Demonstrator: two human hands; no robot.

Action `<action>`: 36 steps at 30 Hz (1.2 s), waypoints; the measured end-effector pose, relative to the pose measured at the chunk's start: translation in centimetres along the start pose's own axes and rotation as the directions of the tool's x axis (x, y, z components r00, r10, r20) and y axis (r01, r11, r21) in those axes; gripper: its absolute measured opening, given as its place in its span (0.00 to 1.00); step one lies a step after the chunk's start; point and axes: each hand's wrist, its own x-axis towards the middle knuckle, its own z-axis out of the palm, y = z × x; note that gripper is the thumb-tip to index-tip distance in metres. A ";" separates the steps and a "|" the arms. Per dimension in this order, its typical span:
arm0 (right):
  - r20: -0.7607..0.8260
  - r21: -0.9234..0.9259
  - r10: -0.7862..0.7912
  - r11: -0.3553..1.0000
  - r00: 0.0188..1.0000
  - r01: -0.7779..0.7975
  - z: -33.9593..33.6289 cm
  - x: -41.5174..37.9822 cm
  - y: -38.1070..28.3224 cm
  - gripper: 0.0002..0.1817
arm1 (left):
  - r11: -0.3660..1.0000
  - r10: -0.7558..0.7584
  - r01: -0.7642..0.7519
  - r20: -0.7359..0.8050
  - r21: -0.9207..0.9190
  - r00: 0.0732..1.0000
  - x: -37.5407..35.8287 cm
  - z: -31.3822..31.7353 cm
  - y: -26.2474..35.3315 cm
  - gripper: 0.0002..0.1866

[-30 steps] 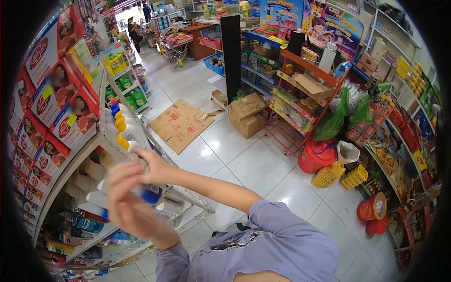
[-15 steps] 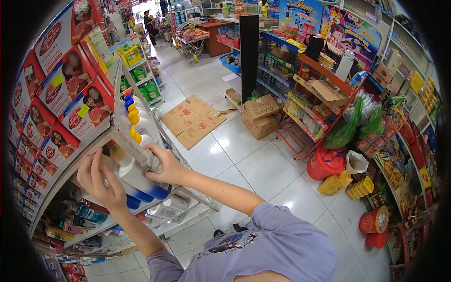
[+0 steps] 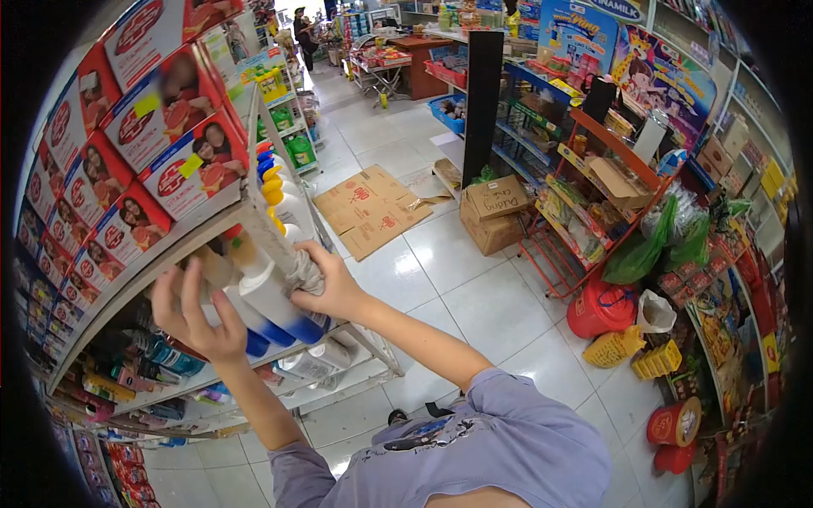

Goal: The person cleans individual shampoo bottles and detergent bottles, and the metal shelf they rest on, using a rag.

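My right hand (image 3: 332,286) is closed around a crumpled grey cloth (image 3: 300,269), pressed against the upright corner post (image 3: 269,230) of a white shelf unit. My left hand (image 3: 203,320) is raised at the front of the shelf, fingers spread and curved, holding nothing. Just beyond its fingers stand white bottles with blue bottoms (image 3: 266,295). More white bottles with yellow and blue caps (image 3: 274,188) line the side of the unit behind the post. Red boxes (image 3: 191,173) are stacked on top, above my left hand.
Flattened cardboard (image 3: 373,212) lies on the tiled floor ahead. Cardboard boxes (image 3: 493,222) and a red rack (image 3: 584,199) of packets stand to the right. Near the rack are a red bucket (image 3: 600,311) and yellow packs (image 3: 614,347). A person (image 3: 305,38) stands far back.
The view has turned slightly, so the scene sits farther right. My left hand's fingers are spread wider, while my right hand stays on the cloth at the post.
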 end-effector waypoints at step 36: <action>-0.167 -0.194 0.070 0.976 0.984 -0.102 1.4 -5.8 5.5 0.31 | 0.961 -0.219 0.194 0.117 0.197 0.969 1.2 -0.1 -1.4 0.23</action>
